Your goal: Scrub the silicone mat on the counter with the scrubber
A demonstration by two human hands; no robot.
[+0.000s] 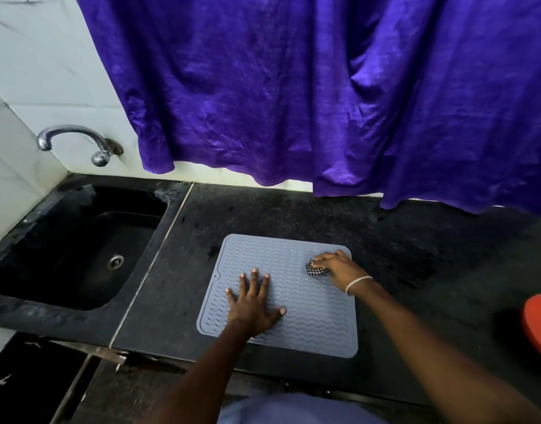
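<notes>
Seen from the head camera, the grey wave-ribbed silicone mat point(309, 319) lies flat on the dark counter point(416, 264), to the right of the black sink point(24, 304). The left hand point(252, 307) rests palm down on the mat's near-left part, fingers straight and spread. The right hand point(333, 266), with a silver bracelet point(358, 283) at the wrist, curls its fingers round the checked scrubber point(316, 268) at the mat's far-right corner, hiding most of it. A purple curtain point(293, 87) hangs over the counter's back edge. A metal tap point(76, 139) juts from the tiled wall above the sink. A red thing point(538, 325) shows at the right edge, cut off by the frame.
</notes>
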